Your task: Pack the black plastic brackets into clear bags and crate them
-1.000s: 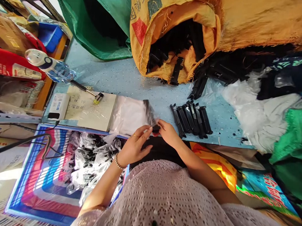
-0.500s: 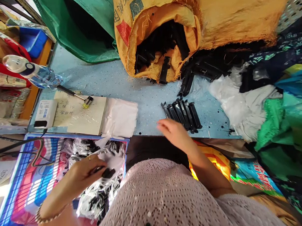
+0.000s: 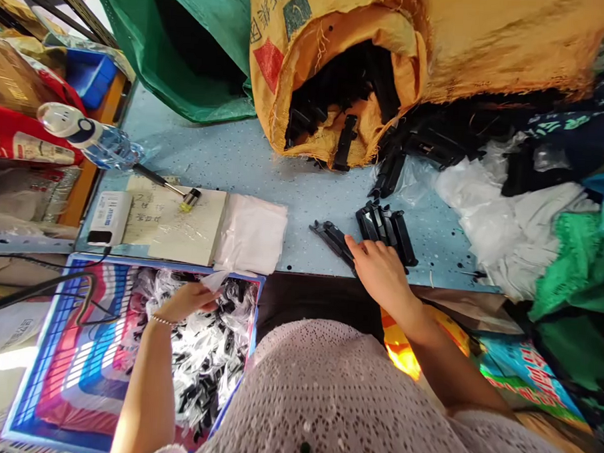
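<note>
Logging remotely: I see the left hand over the blue basket, by the plastic sleeves; can't tell its grip. Black strips on the table slant upper-left to lower-right, just left of the nearer right hand, forefinger beside them; pinch hidden, can't tell.

Orange sack, one, mouth open; black pieces inside. Left of sack: green bag, water bottle. In front of sack: black bars, two groups; right hand upon them. Front-left of sack: clear bags, paper pad, blue basket, left hand over it. Right of sack: white bundle.
</note>
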A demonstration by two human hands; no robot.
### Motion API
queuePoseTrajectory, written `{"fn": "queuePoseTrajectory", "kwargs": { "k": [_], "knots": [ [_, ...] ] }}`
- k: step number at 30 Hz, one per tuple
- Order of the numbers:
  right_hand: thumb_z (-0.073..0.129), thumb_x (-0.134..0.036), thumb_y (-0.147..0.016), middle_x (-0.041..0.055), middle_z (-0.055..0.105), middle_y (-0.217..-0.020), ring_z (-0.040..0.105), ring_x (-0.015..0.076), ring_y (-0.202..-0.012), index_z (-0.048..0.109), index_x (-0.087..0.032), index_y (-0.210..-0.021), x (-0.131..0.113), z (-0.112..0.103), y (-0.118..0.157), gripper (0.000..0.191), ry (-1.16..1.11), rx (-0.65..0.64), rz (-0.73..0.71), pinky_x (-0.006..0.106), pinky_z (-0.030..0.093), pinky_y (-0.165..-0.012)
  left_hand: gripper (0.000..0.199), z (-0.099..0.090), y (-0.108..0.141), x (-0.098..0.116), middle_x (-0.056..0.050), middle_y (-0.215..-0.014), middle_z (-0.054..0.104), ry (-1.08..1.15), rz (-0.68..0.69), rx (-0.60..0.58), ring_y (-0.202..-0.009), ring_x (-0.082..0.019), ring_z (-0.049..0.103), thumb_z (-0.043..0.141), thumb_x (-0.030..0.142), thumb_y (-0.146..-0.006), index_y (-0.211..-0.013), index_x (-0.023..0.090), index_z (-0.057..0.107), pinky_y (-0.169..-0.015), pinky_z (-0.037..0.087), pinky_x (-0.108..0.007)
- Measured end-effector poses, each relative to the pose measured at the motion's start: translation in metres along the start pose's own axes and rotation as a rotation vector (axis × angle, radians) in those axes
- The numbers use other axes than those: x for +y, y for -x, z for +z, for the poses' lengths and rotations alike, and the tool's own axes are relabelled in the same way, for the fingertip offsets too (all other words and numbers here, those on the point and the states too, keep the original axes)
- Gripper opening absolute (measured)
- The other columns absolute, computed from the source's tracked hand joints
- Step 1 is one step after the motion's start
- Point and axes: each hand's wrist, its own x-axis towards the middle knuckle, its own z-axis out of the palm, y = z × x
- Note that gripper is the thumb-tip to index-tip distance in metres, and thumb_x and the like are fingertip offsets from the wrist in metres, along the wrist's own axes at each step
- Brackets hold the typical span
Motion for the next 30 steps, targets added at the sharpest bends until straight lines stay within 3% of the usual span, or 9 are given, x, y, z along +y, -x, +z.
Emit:
{"fn": "queuePoseTrajectory", "kwargs": {
  "k": [3, 5, 8, 13, 16, 18, 21, 26, 30],
  "knots": [
    [0.041, -0.011, -0.099, 0.0174, 0.071, -0.102, 0.065, 0.0287, -0.090, 0.047, -0.010, -0.152, -0.009, 0.008, -0.009, 0.053, -0.114, -0.030, 0.015, 0.039, 0.049, -0.076, 0.035, 0.038, -0.029, 0.066, -0.009, -0.083, 0.075, 0.056, 0.301, -0.022, -0.075, -0.022, 0.072, 0.062, 0.050, -0.093, -0.096, 0.019, 0.079, -0.074, 0.059, -0.035],
    [0.043, -0.015, -0.100, 0.0205, 0.070, -0.111, 0.067, 0.0305, -0.098, 0.054, -0.008, -0.145, -0.010, 0.015, -0.018, 0.046, -0.261, -0.025, 0.059, 0.040, 0.051, -0.080, 0.025, 0.065, -0.058, 0.107, -0.013, -0.096, 0.074, -0.041, 0.471, 0.329, -0.092, -0.024, 0.071, 0.062, 0.038, -0.094, -0.095, 0.019, 0.078, -0.085, 0.057, -0.038],
    [0.053, -0.021, -0.097, 0.0158, 0.071, -0.117, 0.067, 0.0290, -0.106, 0.064, -0.015, -0.131, -0.003, 0.026, -0.031, 0.036, -0.710, -0.028, 0.120, 0.043, 0.053, -0.091, 0.012, 0.085, -0.102, 0.135, -0.013, -0.093, 0.071, -0.123, 0.445, 0.588, -0.091, -0.025, 0.067, 0.068, 0.023, -0.085, -0.076, 0.018, 0.072, -0.081, 0.054, -0.038],
    [0.074, -0.046, -0.085, 0.0062, 0.074, -0.095, 0.069, 0.0183, -0.081, 0.072, -0.019, -0.109, -0.014, 0.033, -0.051, 0.036, -1.853, -0.248, 0.177, 0.032, 0.057, -0.075, 0.020, 0.066, -0.123, 0.116, -0.001, -0.067, 0.063, 0.394, 0.260, 0.424, -0.063, -0.014, 0.057, 0.074, 0.035, -0.078, -0.074, 0.017, 0.067, -0.066, 0.048, -0.028],
    [0.085, -0.051, -0.075, 0.0049, 0.074, -0.089, 0.070, 0.0163, -0.078, 0.073, -0.018, -0.099, -0.045, 0.030, -0.078, 0.042, -2.171, -0.420, 0.108, 0.030, 0.059, -0.076, 0.028, 0.058, -0.113, 0.112, -0.001, -0.072, 0.067, 0.647, 0.245, 0.333, -0.063, -0.012, 0.059, 0.078, 0.040, -0.072, -0.081, 0.016, 0.065, -0.067, 0.050, -0.027],
    [0.088, -0.045, -0.072, 0.0040, 0.074, -0.087, 0.069, 0.0154, -0.078, 0.075, -0.018, -0.098, -0.067, 0.028, -0.100, 0.040, -2.240, -0.469, 0.107, 0.030, 0.060, -0.077, 0.026, 0.058, -0.105, 0.113, -0.002, -0.077, 0.069, 0.641, 0.325, 0.362, -0.066, -0.013, 0.062, 0.078, 0.034, -0.071, -0.081, 0.018, 0.060, -0.069, 0.053, -0.029],
    [0.090, -0.039, -0.068, 0.0020, 0.074, -0.081, 0.066, 0.0128, -0.070, 0.077, -0.016, -0.092, -0.083, 0.029, -0.120, 0.036, -2.237, -0.422, 0.197, 0.026, 0.059, -0.070, 0.004, 0.056, -0.095, 0.112, -0.008, -0.092, 0.072, 0.258, 0.463, 0.501, -0.088, -0.021, 0.069, 0.062, 0.021, -0.081, -0.082, 0.019, 0.065, -0.086, 0.057, -0.039],
    [0.089, -0.040, -0.071, 0.0004, 0.074, -0.085, 0.066, 0.0112, -0.072, 0.077, -0.019, -0.095, -0.064, 0.025, -0.087, 0.034, -2.199, -0.250, 0.247, 0.022, 0.057, -0.067, 0.044, 0.043, -0.088, 0.100, -0.015, -0.125, 0.070, -0.198, 0.519, 0.588, -0.116, -0.027, 0.067, 0.048, 0.008, -0.085, -0.120, 0.016, 0.074, -0.106, 0.054, -0.047],
    [0.087, -0.040, -0.075, 0.0062, 0.076, -0.089, 0.073, 0.0170, -0.079, 0.075, -0.016, -0.099, -0.052, 0.026, -0.050, 0.036, -2.216, -0.769, 0.131, 0.030, 0.062, -0.075, 0.057, 0.046, -0.078, 0.106, -0.018, -0.142, 0.061, -0.160, 0.580, 0.598, -0.106, -0.020, 0.071, 0.049, 0.007, -0.089, -0.144, 0.018, 0.059, -0.093, 0.062, -0.036]
  ]
}}
